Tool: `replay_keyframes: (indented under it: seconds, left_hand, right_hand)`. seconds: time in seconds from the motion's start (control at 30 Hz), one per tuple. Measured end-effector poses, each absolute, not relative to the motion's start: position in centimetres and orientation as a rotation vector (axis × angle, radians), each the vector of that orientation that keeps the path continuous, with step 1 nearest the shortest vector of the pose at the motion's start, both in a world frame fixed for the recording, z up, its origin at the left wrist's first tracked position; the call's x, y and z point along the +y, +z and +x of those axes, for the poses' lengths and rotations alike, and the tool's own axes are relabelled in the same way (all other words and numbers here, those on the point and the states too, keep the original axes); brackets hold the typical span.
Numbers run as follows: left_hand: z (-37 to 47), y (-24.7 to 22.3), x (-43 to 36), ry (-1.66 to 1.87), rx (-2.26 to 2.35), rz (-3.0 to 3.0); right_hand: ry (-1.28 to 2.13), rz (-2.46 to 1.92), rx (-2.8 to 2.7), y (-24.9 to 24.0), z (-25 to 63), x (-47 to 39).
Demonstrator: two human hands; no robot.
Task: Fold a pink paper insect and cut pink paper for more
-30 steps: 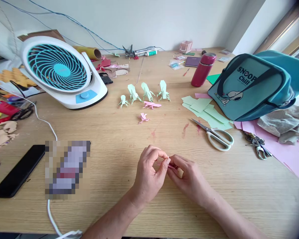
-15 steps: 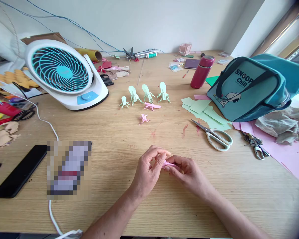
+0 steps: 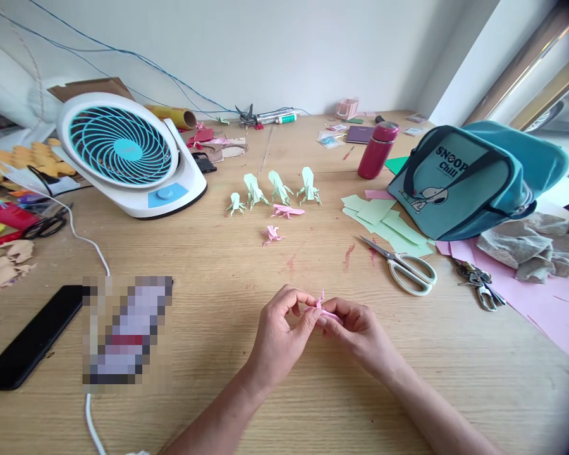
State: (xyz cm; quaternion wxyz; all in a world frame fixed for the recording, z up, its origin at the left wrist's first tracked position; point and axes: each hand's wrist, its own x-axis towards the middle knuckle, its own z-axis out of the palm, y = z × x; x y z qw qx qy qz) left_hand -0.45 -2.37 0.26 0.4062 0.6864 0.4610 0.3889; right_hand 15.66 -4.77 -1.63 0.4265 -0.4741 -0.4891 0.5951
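Between the fingertips of both hands is a small folded pink paper piece [image 3: 330, 315], with a thin tip sticking up above them. My left hand [image 3: 289, 325] pinches its left end between thumb and forefinger. My right hand [image 3: 353, 322] is closed around the right part, thumb in front. Fingers cover much of the paper, so its full shape is hidden. Beyond my hands stand a pink origami figure [image 3: 272, 235] and a longer pink origami figure [image 3: 288, 212]. Behind them is a row of several pale green origami figures [image 3: 279, 188].
Scissors [image 3: 410, 272] and green paper sheets [image 3: 389, 221] lie to the right, with keys [image 3: 478, 281] and pink paper [image 3: 535, 309] farther over. A teal bag [image 3: 459, 183] and red flask [image 3: 378, 151] stand behind. At left are a fan [image 3: 123, 151], a white cable [image 3: 88, 237] and a black phone-like slab [image 3: 33, 335].
Both hands have shifted their grip slightly on the pink paper, and its thin upright tip now shows above the fingers. The camera view has tilted a little.
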Motion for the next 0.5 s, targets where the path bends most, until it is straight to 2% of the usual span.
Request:
replay_keyframes:
  seconds: [0.5]
  left_hand:
    - [-0.3,0.5,-2.5,1.001,1.094,1.905]
  right_hand:
    - [1.293,-1.192,-1.260,-1.4,16.8,-4.8]
